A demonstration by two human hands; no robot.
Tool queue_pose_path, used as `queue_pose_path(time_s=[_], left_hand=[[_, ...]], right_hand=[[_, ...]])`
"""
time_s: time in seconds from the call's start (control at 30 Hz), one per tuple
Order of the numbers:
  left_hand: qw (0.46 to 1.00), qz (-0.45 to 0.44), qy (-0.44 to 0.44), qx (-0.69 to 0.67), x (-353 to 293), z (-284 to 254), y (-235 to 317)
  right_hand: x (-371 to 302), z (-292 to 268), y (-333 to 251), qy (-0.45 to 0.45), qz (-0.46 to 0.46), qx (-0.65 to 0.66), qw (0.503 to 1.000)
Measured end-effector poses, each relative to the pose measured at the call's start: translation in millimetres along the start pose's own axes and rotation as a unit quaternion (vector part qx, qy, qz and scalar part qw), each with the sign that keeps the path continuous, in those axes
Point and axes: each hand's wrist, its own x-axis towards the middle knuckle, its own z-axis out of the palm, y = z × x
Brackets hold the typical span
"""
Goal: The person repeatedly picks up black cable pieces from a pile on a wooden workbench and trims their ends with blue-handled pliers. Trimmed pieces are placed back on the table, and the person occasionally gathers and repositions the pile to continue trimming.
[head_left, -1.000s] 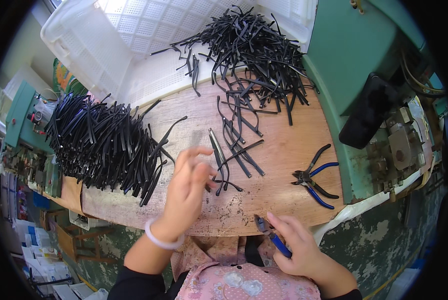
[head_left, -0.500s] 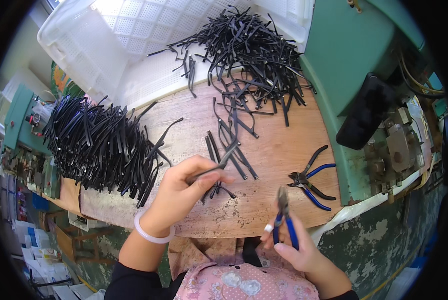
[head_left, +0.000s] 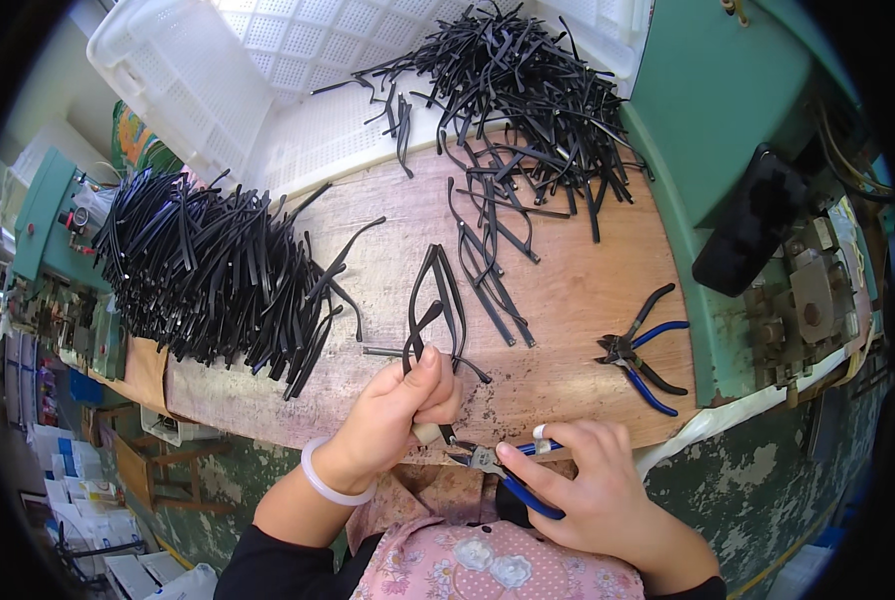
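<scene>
My left hand (head_left: 403,415) is closed around a black eyeglass temple (head_left: 423,325). The temple's curved tip sticks up past my thumb, and its other end comes out below my fingers. In my right hand (head_left: 593,490) is a pair of blue-handled nippers (head_left: 483,460), with one finger along the upper handle. The nippers' jaws are at the temple's lower end; whether they bite on it, I cannot tell. Just beyond my left hand, a few loose temples (head_left: 455,300) lie on the wooden table (head_left: 558,390), partly hidden by my fingers.
A large heap of temples (head_left: 218,280) covers the table's left side. Another pile (head_left: 528,90) spills from a white perforated crate (head_left: 183,90) at the back. Black-and-blue-handled pliers (head_left: 623,350), seemingly two overlapping pairs, lie at right, beside a green machine (head_left: 668,160) with a phone (head_left: 753,220).
My left hand has come lower and turned, with the temple now pointing down toward me. The nippers have swung left and tipped over, so their jaws meet the temple's end. The view has shifted slightly.
</scene>
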Motion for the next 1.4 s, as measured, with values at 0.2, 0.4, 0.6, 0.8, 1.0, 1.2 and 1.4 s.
queue_pose_path(time_s=[0.2,0.4,0.6,0.8,1.0,1.2,1.4], left_hand=[[0.999,0.016,-0.046,-0.017,-3,0,1],[0.938,0.336,0.080,0.003,-19,22,-28],[0.877,0.426,0.205,0.087,-18,42,-40],[0.934,0.330,0.139,0.012,-22,31,-29],[0.887,0.367,0.081,0.267,16,-15,-7],[0.548,0.274,-0.042,0.789,68,-64,23],[0.525,0.293,-0.071,0.796,72,-66,23]], right_hand=[[0,-2,2,-0.005,-0.014,-0.012,1.000],[-2,-3,1,-0.008,0.023,0.070,0.997],[5,-8,-8,0.018,0.040,0.105,0.993],[-2,-2,-5,0.027,0.028,0.050,0.998],[-6,-2,2,0.027,0.056,0.140,0.988],[-9,-4,0,0.023,0.043,0.135,0.990],[-11,-2,2,0.012,0.047,0.163,0.985]])
